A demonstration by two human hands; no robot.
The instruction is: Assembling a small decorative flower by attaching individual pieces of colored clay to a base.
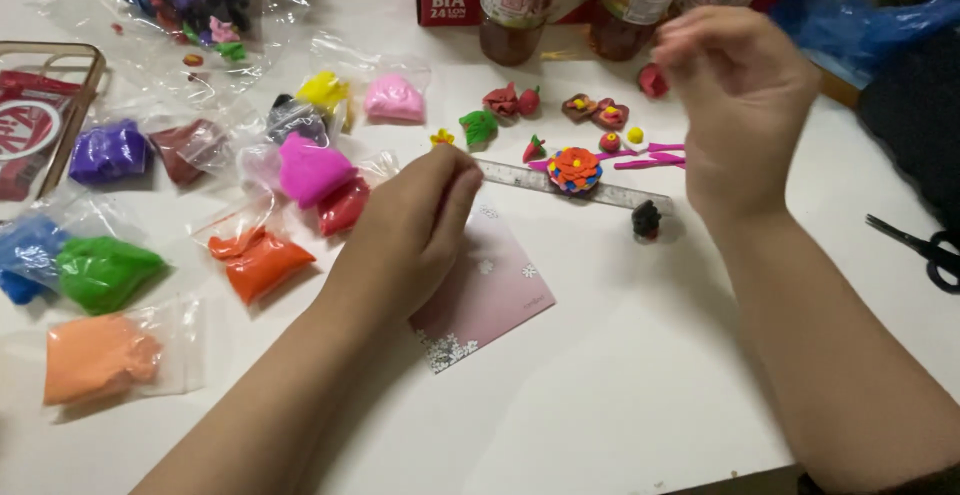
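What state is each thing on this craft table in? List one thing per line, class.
Left hand: lowered over the pink card, fingers curled.
Right hand: raised, fingertips pinched; anything held is hidden.
Pink card: lying flat.
Ruler: flat, under the clay flower.
Clay flower: shaped, multicoloured.
Orange clay bag: lying flat.
Scissors: lying untouched.

The left hand (410, 230) is held low over the middle of the table, fingers curled together, back upward. The right hand (740, 95) is raised toward the far edge, fingertips pinched.
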